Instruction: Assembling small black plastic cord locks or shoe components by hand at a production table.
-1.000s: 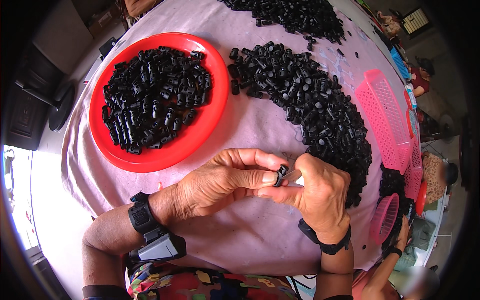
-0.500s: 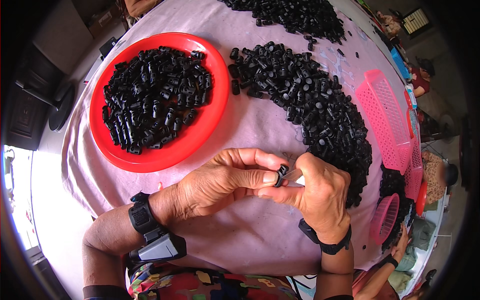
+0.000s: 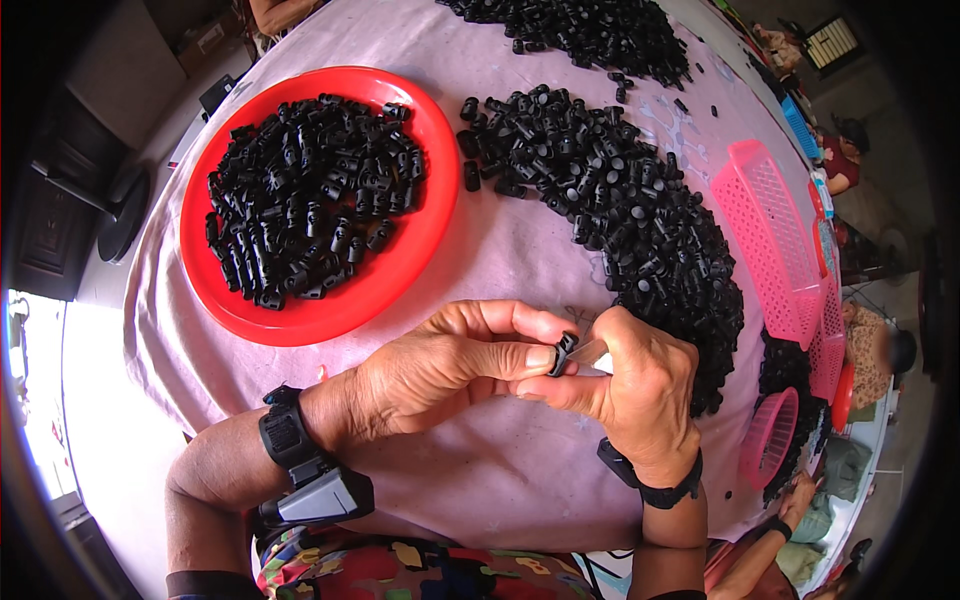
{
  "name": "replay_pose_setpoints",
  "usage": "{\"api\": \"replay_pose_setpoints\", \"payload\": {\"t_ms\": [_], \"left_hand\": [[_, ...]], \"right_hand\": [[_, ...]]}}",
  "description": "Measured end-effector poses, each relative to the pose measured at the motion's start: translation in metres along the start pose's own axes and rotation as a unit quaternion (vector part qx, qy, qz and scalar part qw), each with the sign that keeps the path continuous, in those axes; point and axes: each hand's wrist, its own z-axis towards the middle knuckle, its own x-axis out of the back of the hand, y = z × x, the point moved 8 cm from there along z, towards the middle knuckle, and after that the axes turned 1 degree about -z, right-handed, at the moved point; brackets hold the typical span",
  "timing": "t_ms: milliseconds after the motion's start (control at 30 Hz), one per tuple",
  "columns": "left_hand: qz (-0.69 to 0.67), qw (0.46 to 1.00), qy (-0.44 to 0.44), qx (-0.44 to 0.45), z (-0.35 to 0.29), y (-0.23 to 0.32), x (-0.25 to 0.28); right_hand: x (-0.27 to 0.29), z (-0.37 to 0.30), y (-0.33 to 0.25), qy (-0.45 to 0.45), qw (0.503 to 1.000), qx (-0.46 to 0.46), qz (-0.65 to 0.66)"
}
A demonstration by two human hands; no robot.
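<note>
Between its thumb and fingers, my left hand [image 3: 440,365] pinches a small black cord lock [image 3: 564,353]. My right hand [image 3: 645,385] grips a thin, pale, pointed piece [image 3: 592,352], its tip against the cord lock; most of it is hidden by the fingers, so its kind cannot be told. To the far left of my hands, a round red tray [image 3: 330,325] holds a heap of black cord locks [image 3: 310,190]. A large pile of similar black parts [image 3: 640,210], some showing round flat ends, curves across the cloth beyond my right hand.
A pink cloth [image 3: 500,270] covers the table. Another black heap [image 3: 590,35] lies at the far side. Pink perforated baskets [image 3: 765,240] and a small pink basket [image 3: 770,435] stand on the right. Another person's hand [image 3: 797,500] is at the lower right.
The cord lock between my hands has tilted very slightly; my hands otherwise keep their place. At the lower right, the other person's hand has moved a little downward.
</note>
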Motion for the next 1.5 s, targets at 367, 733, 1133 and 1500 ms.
{"api": "replay_pose_setpoints", "payload": {"t_ms": [367, 733, 1133, 1500], "left_hand": [[-0.026, 1.000, -0.003, -0.001, 0.003, -0.003, 0.002], [-0.029, 0.999, -0.015, -0.004, 0.002, -0.002, 0.000], [-0.014, 1.000, -0.009, -0.013, 0.002, 0.002, -0.002], [-0.008, 1.000, 0.004, 0.026, 0.002, -0.009, -0.003]], "right_hand": [[-0.003, -0.001, 0.000, -0.009, 1.000, -0.001, -0.007], [-0.002, -0.001, 0.000, 0.003, 1.000, -0.001, -0.002], [0.006, 0.001, 0.000, 0.012, 0.983, -0.039, 0.177], [-0.002, -0.001, 0.007, -0.034, 0.919, -0.059, 0.387]]}}
